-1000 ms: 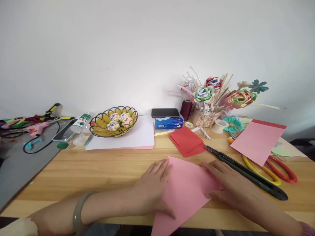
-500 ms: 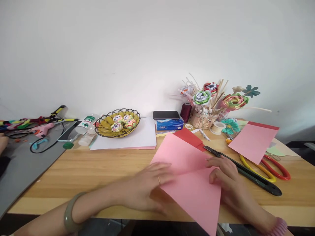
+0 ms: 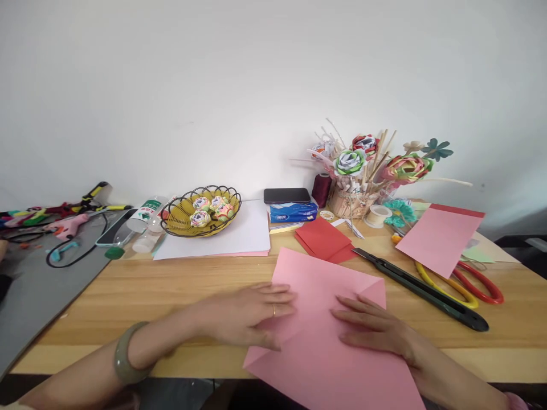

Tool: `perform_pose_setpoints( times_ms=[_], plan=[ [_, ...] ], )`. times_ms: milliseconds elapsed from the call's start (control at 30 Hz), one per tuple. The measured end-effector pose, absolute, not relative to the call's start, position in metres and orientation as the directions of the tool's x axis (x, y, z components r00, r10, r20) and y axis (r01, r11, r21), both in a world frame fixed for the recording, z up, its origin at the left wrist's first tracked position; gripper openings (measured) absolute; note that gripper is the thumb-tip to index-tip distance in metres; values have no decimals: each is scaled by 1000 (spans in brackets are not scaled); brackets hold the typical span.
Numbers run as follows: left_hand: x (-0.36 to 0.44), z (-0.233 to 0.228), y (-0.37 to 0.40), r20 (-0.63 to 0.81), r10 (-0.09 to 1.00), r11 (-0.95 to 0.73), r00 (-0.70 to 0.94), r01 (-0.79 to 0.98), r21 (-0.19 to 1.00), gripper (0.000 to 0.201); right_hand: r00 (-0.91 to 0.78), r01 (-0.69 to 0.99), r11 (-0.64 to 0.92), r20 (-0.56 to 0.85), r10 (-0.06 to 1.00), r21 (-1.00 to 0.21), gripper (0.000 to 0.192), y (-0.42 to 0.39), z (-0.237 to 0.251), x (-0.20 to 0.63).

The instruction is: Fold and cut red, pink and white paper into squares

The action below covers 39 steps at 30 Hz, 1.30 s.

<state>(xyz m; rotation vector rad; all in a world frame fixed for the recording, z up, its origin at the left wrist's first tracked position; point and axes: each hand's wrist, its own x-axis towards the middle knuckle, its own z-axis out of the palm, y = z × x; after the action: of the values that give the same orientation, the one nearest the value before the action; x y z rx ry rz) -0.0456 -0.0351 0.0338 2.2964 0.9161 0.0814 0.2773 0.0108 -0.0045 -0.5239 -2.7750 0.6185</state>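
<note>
One pink paper sheet lies at the near table edge, at 6 o'clock, flat, with a folded flap forming a corner at its upper right; its near corner overhangs the edge. Two hands rest on it: the left hand, ringed, fingers spread flat and pressing the sheet's left part; the right hand, fingers extended flat on its middle. Neither grips anything. At 2 o'clock lie one black utility knife and two scissors, partly under a second pink sheet. At 12 o'clock sits a red paper stack. At 11 o'clock, one wire basket holds three paper flowers.
</note>
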Motion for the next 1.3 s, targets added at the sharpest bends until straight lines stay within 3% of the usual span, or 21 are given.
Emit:
perform_pose_setpoints(
  times_ms=[67, 167, 300, 433, 533, 600, 700, 800, 933, 1067, 1200, 1300],
  plan=[
    [-52, 29, -32, -214, 596, -561, 774, 592, 578, 75, -878, 365, 803, 112, 465, -472, 44, 18, -4, 284],
    [-57, 23, -34, -237, 570, -588, 786, 593, 550, 95, -807, 541, 740, 2, 591, -399, 46, 26, -4, 291],
    [-58, 25, -41, -246, 561, -596, 791, 592, 542, 101, -762, 556, 727, 103, 639, -403, 38, 29, -6, 297],
    [-54, 28, -47, -207, 596, -533, 776, 574, 621, 84, -644, 569, 649, 216, 734, -505, 36, 26, -8, 292],
    [-46, 21, -52, -117, 805, -312, 581, 583, 750, 36, -501, 652, 536, 226, 835, -537, 41, 25, -11, 283],
    [-39, 12, -53, -129, 925, -109, 358, 573, 812, 43, -419, 695, 469, 223, 880, -545, 43, 24, -15, 278],
    [-30, 0, -49, -149, 979, 51, 142, 535, 843, 46, -297, 732, 371, 222, 929, -571, 48, 22, -21, 271],
    [-24, -2, -41, -118, 993, 111, -18, 503, 857, 39, -211, 769, 326, 264, 941, -549, 65, 17, -25, 264],
    [-21, 2, -29, -84, 989, 127, -125, 391, 911, 30, -279, 852, 415, 394, 876, -318, 46, 12, -28, 257],
    [-20, -2, -22, -168, 979, 196, -118, 293, 936, 46, -379, 862, 492, 487, 787, -124, 41, 9, -34, 258],
    [-23, -10, -19, -229, 963, 264, -144, 320, 910, 68, -411, 841, 525, 476, 777, -131, 33, 8, -38, 264],
    [-24, -14, -18, -223, 965, 259, -135, 400, 879, 60, -407, 846, 518, 476, 779, -124, 35, 7, -43, 270]
  ],
)
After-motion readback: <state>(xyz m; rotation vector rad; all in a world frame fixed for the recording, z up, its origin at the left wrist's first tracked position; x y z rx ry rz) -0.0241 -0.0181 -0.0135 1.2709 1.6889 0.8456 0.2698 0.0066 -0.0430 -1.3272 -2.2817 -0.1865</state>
